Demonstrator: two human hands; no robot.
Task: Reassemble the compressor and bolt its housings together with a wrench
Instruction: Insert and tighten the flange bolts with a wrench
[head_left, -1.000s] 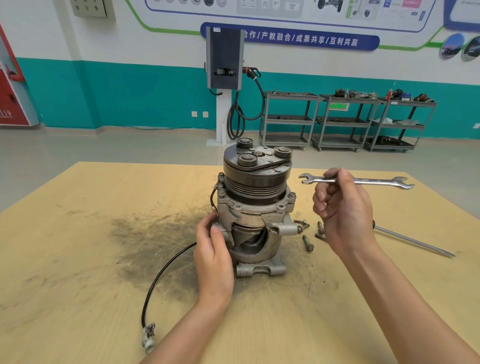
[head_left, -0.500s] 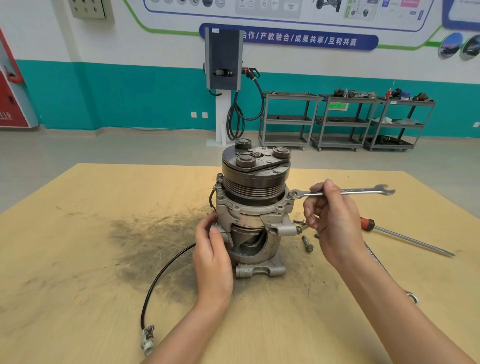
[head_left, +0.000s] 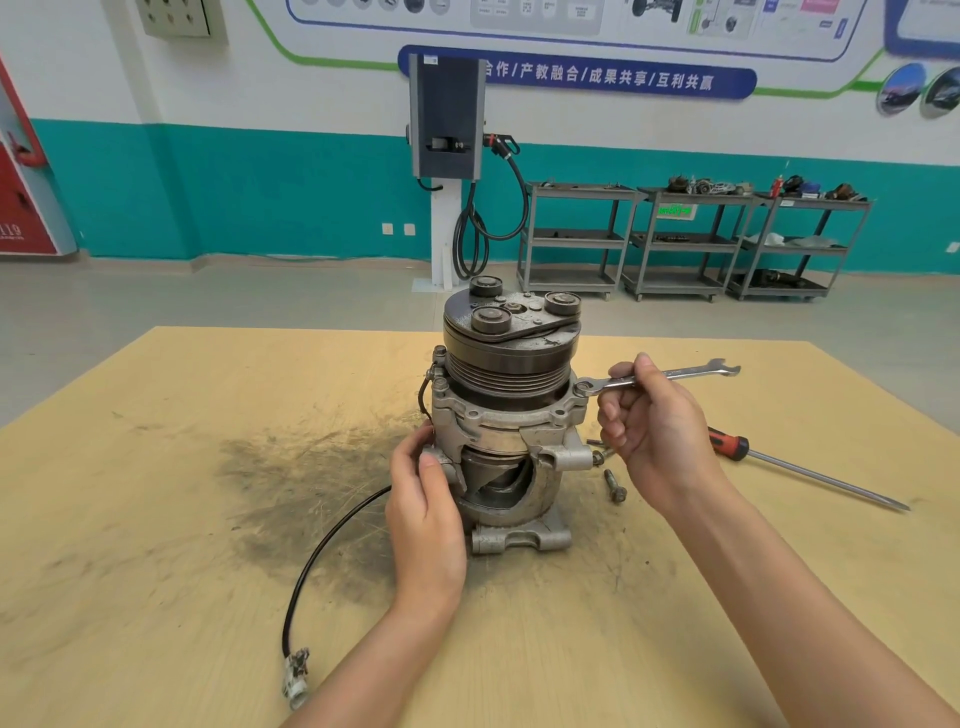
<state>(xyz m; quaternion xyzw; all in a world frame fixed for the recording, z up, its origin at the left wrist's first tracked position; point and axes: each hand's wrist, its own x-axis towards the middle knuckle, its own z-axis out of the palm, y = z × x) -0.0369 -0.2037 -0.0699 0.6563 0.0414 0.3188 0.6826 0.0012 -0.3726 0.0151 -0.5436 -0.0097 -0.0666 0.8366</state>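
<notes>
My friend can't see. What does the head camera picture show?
A right hand holds a silver open-ended wrench on a bolt atop a grey metal compressor, steadied by the left hand, on a scuffed wooden table. A red-handled screwdriver lies nearby.

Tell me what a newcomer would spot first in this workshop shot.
The compressor standing upright mid-table, steadied at its left side by the left hand. Next, the right hand gripping a wrench whose end sits at a bolt on the housing's upper right. Then the dark smudge on the table, left of the compressor.
</notes>
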